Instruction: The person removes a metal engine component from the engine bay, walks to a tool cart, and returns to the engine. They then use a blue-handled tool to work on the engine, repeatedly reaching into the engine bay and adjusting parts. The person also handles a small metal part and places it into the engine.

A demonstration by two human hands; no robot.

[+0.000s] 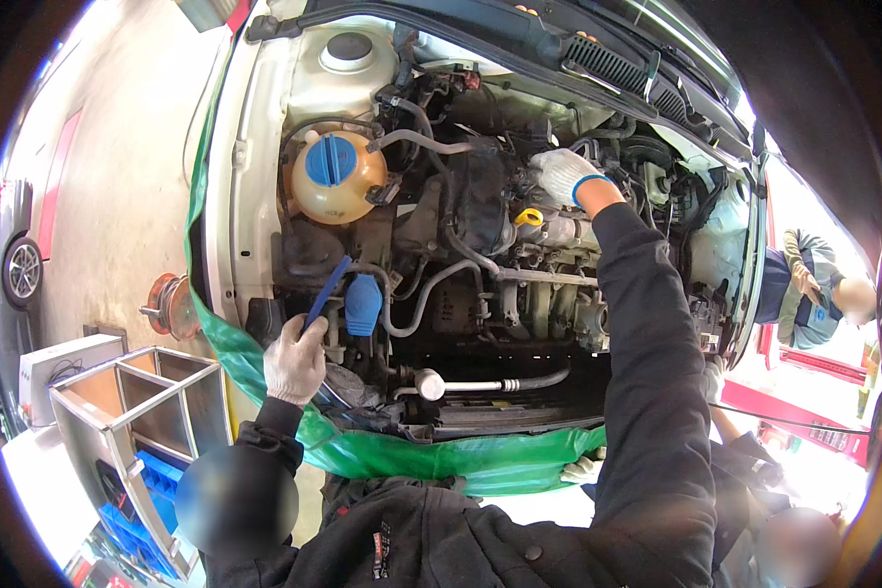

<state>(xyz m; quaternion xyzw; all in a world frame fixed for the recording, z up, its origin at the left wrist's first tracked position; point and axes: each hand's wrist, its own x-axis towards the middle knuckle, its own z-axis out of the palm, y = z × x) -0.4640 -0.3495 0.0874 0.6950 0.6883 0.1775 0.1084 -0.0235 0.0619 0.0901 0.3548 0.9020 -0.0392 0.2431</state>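
Observation:
My left hand point(294, 365), in a pale knit glove, is closed around a slim blue stick-like tool point(327, 294) at the front left of the engine bay. Just right of the tool sits a blue cap point(364, 306), and behind it an amber coolant reservoir point(331, 178) with a blue lid. Across the engine point(480, 196) reaches my right hand point(563, 176), in a white glove with a blue cuff. Its fingers are bent down among the parts at the back; whatever they grip is hidden. A yellow dipstick handle point(529, 218) lies below that hand.
A green cover point(441, 461) drapes over the car's front and left edges. Metal shelving with blue bins point(157, 480) stands at lower left, near an orange reel point(171, 306). One person point(811, 289) stands at right, another point(755, 490) at lower right; gloved hands rest near the front edge.

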